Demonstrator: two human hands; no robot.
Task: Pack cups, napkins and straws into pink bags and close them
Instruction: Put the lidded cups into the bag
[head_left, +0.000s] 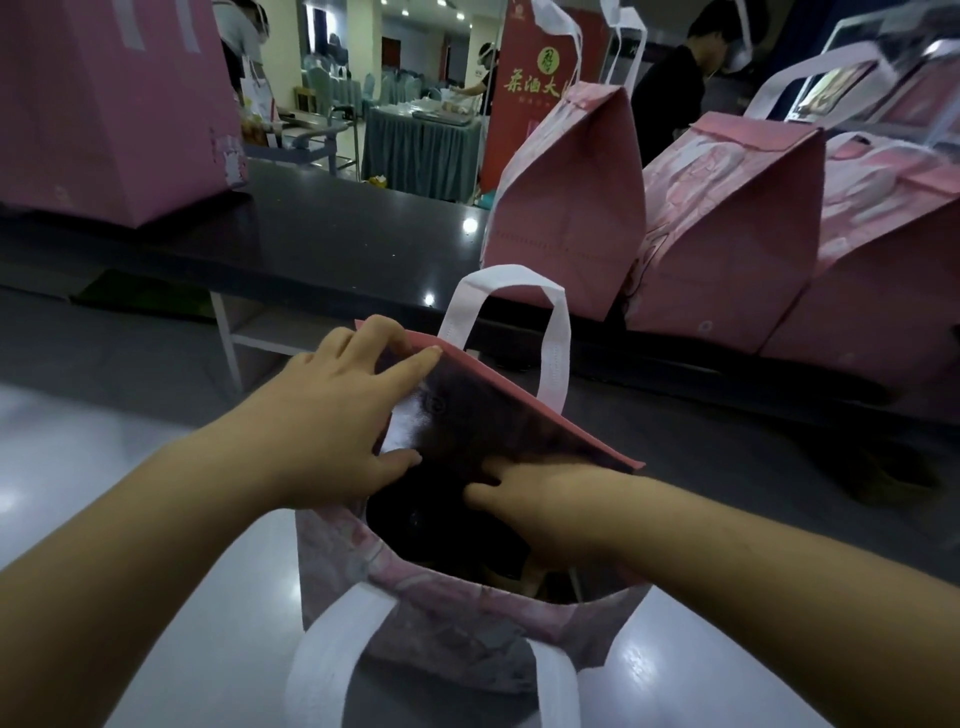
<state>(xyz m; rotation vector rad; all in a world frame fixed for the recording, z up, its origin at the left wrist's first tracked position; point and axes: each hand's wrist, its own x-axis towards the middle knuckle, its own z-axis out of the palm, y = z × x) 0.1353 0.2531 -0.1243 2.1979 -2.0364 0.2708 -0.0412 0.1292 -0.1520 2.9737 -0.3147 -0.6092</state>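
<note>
Open pink bag (457, 618) sat near centre, upright, mouth facing up, over a pale glossy surface (104, 441). The material looked like soft non-woven fabric with a faded pink print outside. The lining (467, 410) was shiny and foil-like. Far handle (556, 332) and near handle (332, 639) were flat white strap loops. The far one stood up and the near one hung down the front wall. Inside was too dark to identify the contents.

Left hand (332, 410) pinched the bag's far-left rim, fingers curled over the top edge and thumb pressed on the lining. Right hand (540, 514) was down inside the mouth with its index finger straight, pointing left. The other fingers were hidden, so I could not tell whether it held anything.

Far right, three closed pink bags (727, 234) stood in a row, touching, on a dark polished desk (337, 239). Their tops were folded into wedge shapes and their white handles stuck up. A large pink box (104, 104) stood on the desk far left. A red banner (530, 88) stood behind the desk.
</note>
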